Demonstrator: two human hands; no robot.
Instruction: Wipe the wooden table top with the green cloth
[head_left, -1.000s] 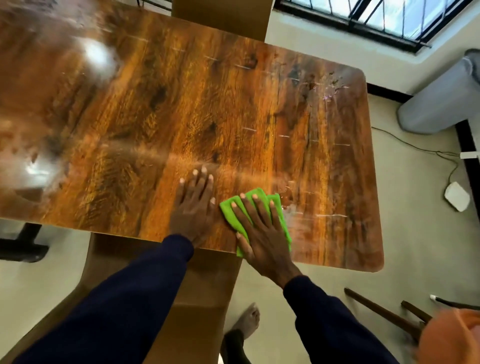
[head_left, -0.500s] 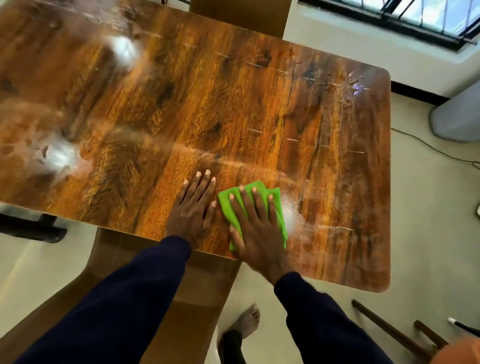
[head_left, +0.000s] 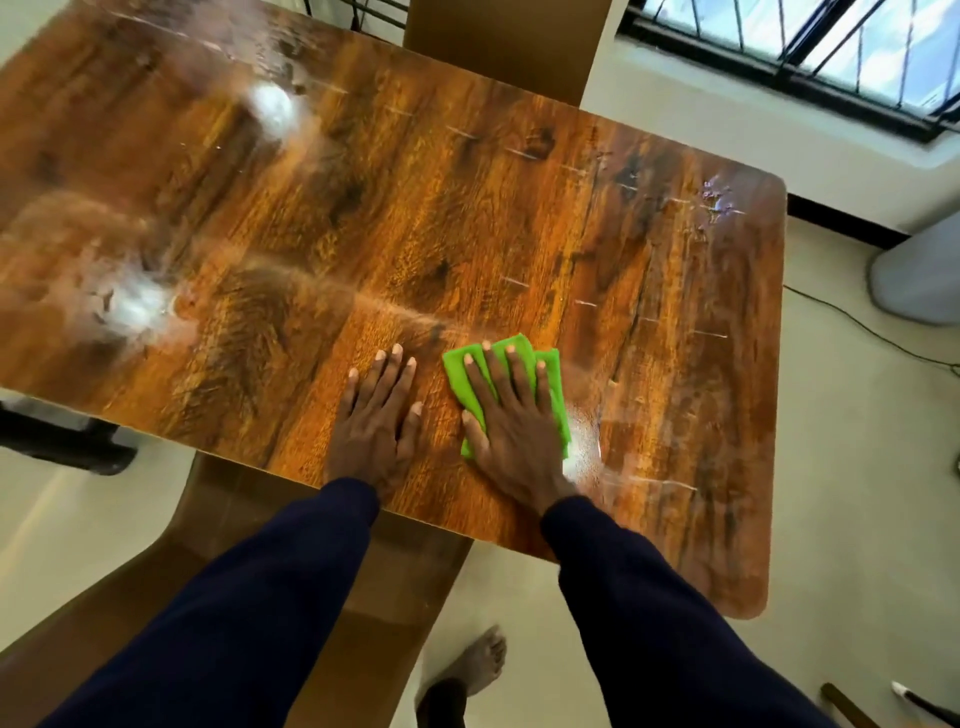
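A glossy wooden table top (head_left: 467, 218) fills most of the head view. A folded green cloth (head_left: 551, 370) lies flat near the table's front edge. My right hand (head_left: 511, 421) presses down on the cloth with straight, spread fingers and covers most of it. Just to the left of the cloth, my left hand (head_left: 379, 415) rests flat on the bare wood, fingers straight. A wet sheen shows on the wood right of the cloth.
A brown chair (head_left: 218, 561) stands under the table's front edge below my arms. Another chair back (head_left: 504, 41) is at the far side. A grey object (head_left: 919, 275) and a cable (head_left: 852, 322) lie on the floor at right. A barred window (head_left: 810, 47) is beyond.
My right hand with the cloth has slid slightly left and away from the front edge. My left hand has stayed flat on the table. The view has shifted.
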